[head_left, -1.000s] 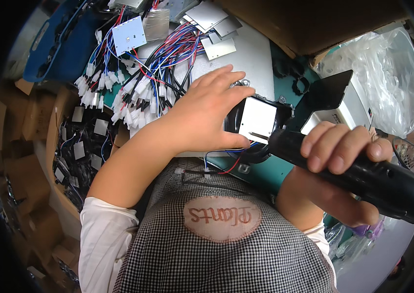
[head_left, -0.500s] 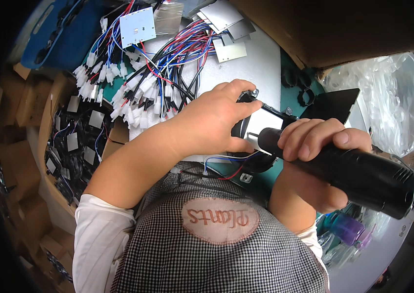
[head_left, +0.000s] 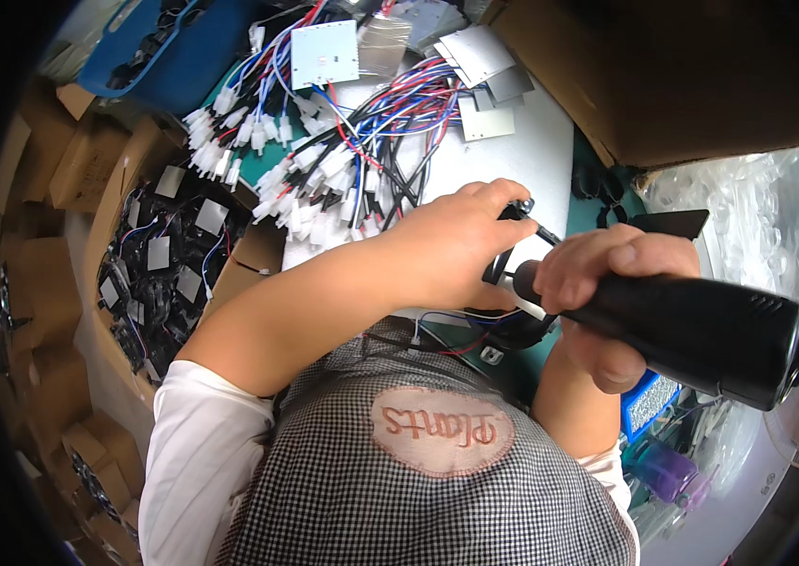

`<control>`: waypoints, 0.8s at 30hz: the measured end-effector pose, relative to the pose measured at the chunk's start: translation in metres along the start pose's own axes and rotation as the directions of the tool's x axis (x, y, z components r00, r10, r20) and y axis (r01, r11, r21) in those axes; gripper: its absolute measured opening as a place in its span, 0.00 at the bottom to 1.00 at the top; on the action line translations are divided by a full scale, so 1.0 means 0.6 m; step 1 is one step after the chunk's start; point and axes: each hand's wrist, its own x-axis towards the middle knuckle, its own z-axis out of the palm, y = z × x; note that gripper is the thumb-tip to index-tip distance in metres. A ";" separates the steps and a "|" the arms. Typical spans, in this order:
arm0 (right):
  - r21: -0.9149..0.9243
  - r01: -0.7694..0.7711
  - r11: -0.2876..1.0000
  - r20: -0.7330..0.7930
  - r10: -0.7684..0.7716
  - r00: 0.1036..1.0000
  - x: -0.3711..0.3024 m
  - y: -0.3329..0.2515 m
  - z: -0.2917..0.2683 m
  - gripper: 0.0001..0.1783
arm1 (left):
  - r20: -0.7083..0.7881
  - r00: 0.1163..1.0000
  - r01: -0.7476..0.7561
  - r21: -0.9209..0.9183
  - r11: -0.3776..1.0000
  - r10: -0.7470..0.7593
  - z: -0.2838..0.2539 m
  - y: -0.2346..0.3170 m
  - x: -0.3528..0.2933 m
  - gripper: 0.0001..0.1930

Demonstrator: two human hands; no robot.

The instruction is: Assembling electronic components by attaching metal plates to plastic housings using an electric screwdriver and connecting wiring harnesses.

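Note:
My left hand (head_left: 456,241) grips a black housing (head_left: 522,332) with a pale flat plate (head_left: 533,251) inside it, fingers over the far rim and thumb on the near side. From the right, my right hand (head_left: 598,269) is wrapped round a black electric screwdriver (head_left: 711,330), held nearly level. Its nose points left at the plate, close to my left thumb; whether the bit touches is hard to see. Blue, red and black wires (head_left: 442,344) trail from the housing toward my apron. A small square metal-looking piece (head_left: 491,356) lies just below it.
Bundled wires with white connectors (head_left: 324,170) and square plates (head_left: 486,120) lie on a white foam sheet (head_left: 541,141). A carton (head_left: 121,203) of black parts stands left, a blue basket (head_left: 102,80) behind. Right are a large carton (head_left: 692,75), plastic bags (head_left: 758,208), a blue tray (head_left: 638,389) and a purple bottle (head_left: 668,472).
The whole view has shifted, so most things sit further right and lower. The screwdriver's nose has come nearer my left thumb and the plate. The blue tray now shows below my right hand.

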 end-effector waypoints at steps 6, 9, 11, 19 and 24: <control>0.146 0.031 0.989 -0.322 0.018 0.946 -0.032 -0.011 0.015 0.36 | 0.022 0.999 0.035 0.007 0.999 -0.035 0.000 0.013 -0.003 0.36; 0.148 0.064 0.987 -0.386 -0.002 0.922 -0.034 -0.031 0.011 0.36 | -0.059 0.998 -0.015 0.022 1.000 0.016 -0.001 0.016 -0.013 0.34; 0.207 0.180 0.962 -0.329 -0.104 0.938 -0.033 -0.067 -0.006 0.36 | -0.239 0.970 -0.039 0.041 0.998 0.048 -0.012 0.013 -0.035 0.33; 0.235 0.233 0.943 -0.504 -0.087 0.859 -0.053 -0.130 -0.056 0.33 | -0.881 0.354 0.313 -0.205 0.927 -0.314 -0.155 -0.058 -0.244 0.33; 0.163 0.142 0.976 -0.512 -0.040 0.858 -0.067 -0.105 -0.073 0.32 | -0.839 -0.329 0.335 -0.532 0.777 -0.433 -0.167 -0.204 -0.531 0.22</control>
